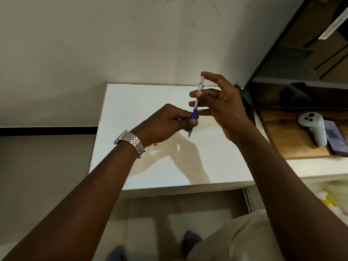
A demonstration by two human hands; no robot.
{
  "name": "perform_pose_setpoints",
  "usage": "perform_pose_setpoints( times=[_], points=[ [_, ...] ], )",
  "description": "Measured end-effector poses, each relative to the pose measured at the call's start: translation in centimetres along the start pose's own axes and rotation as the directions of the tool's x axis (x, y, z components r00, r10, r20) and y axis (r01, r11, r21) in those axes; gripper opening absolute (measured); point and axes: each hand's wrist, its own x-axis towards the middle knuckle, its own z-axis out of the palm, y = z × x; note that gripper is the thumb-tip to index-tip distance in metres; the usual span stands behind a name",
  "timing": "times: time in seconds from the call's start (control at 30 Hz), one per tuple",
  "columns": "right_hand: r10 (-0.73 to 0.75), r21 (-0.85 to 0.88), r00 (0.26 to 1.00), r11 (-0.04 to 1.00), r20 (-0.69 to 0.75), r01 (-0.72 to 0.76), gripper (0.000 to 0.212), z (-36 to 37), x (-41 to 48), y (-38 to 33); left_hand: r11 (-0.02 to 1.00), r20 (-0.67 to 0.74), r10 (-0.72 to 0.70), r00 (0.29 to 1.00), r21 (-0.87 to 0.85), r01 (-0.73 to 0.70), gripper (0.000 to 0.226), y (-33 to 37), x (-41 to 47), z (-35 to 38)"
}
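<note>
A silver mechanical pencil (198, 95) with a blue grip stands nearly upright above the white table (131, 110), tip down. My left hand (165, 123), with a metal watch on its wrist, pinches the blue grip between thumb and fingers. My right hand (222, 102) holds the silver barrel with its fingers, and its thumb rests on the pencil's top end. A thin sliver shows between my left fingers; what it is I cannot tell.
A small orange thing (155, 144) lies on the table, mostly hidden under my left wrist. At the right, a wooden shelf (293, 140) carries a white controller (314, 129) and a dark phone (337, 138). A dark frame (271, 53) rises behind it.
</note>
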Motion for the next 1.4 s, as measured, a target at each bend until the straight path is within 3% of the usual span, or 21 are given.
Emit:
perform_pose_setpoints(
  times=[0.1,0.57,1.4],
  points=[
    [-0.051,0.001,0.999,0.999,0.006,0.051,0.053,0.26,0.19,0.03,0.999,-0.007,0.003,1.0,-0.035,-0.004,0.018,0.12,0.07,-0.24],
    [-0.004,0.014,1.0,1.0,-0.009,0.004,0.051,0.17,0.64,-0.22,0.986,-0.017,0.027,0.999,-0.163,-0.029,0.011,-0.15,0.41,0.15],
    [0.002,0.034,1.0,0.999,0.004,-0.002,0.046,0.22,0.82,0.0,0.984,-0.025,-0.009,1.0,-0.179,0.004,0.013,-0.05,0.17,0.27]
  ],
)
